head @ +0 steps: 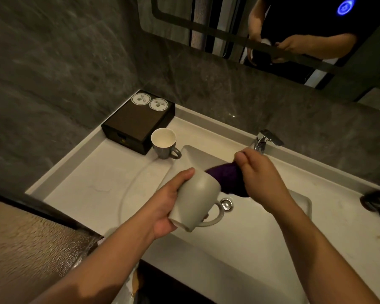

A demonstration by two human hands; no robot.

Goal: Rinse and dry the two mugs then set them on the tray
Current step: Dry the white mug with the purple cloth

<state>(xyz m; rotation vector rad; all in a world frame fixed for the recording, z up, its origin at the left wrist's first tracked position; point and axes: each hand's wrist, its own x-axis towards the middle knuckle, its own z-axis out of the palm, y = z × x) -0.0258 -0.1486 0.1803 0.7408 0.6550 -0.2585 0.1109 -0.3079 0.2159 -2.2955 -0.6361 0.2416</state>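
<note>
— From the left, what first?

— Dark box in the far corner of the worktop. Second mug upright just beside it, mouth up. No telling whether that box serves as the tray.

— And the step in hand?

— Drying the inside, most likely. Left hand round the grey mug, grip clamped on its body, thumb on top. Handle underneath, mouth tipped to the right, above the sink.

— How to do it well?

— Hold firm and low over the sink. Turn the mug against the purple cloth instead of scrubbing. Reach the bottom first, then wipe rim and outside.

— Right side?

— Right hand bunched on the cloth, grip pinched tight round its end, wrist bent down, just in front of the tap. Forearms angled inward.
</note>
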